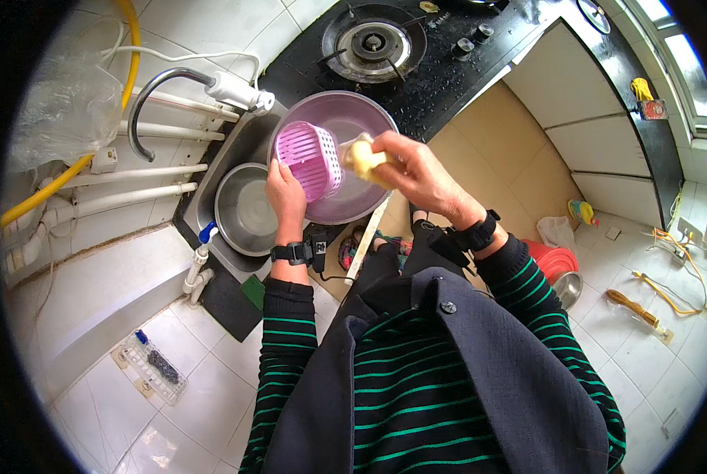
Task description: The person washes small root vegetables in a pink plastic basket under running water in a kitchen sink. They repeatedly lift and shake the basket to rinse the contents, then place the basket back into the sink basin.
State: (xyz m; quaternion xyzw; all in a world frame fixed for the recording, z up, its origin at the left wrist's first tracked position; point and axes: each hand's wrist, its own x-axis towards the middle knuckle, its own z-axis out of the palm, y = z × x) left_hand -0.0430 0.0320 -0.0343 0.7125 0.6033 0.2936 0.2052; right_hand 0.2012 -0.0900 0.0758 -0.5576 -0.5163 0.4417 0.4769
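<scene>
My left hand (286, 192) grips the near left rim of a pink slotted plastic basket (309, 172). The basket is tilted, its open side turned towards me, over a large purple plastic basin (362, 112). In my right hand (421, 172) is a yellow cloth (366, 159), bunched up and blurred, close to the basket's right side; whether they touch I cannot tell. The basin sits partly over the sink and partly on the black counter. Left of it, a round stainless steel bowl (243, 204) rests in the metal sink (202, 207).
Beyond the basin is a gas burner (374, 42) on the wet black countertop (430, 89). A curved faucet (152, 86) reaches over the sink's left side. A blue-handled tap (205, 243) and a green scouring pad (252, 291) are at the near end. Yellow hose (69, 186) runs along the wall.
</scene>
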